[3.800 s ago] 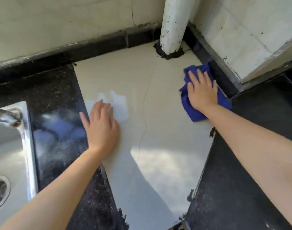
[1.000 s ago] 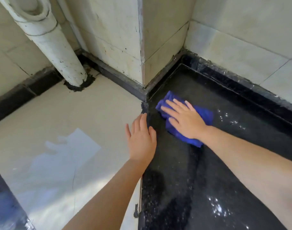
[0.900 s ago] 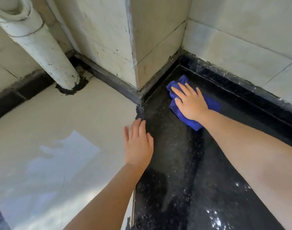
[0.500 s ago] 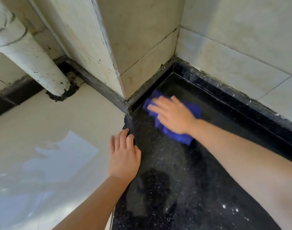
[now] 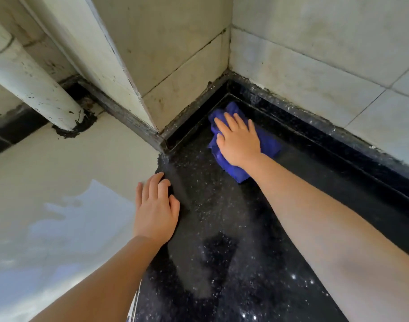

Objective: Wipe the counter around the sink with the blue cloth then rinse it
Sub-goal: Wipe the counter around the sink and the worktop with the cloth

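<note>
Head view, right hand [image 5: 239, 141] flat on blue cloth [image 5: 269, 145], black counter [image 5: 222, 228] corner

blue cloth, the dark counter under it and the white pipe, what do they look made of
Blue cloth: soft woven fabric, perhaps microfibre; it bunches in folds under the right hand.
Dark counter: polished black stone, likely granite, or a look-alike; glossy with pale flecks.
White pipe: probably painted plastic, maybe metal; matte white, chipped and spotted dark.
</note>
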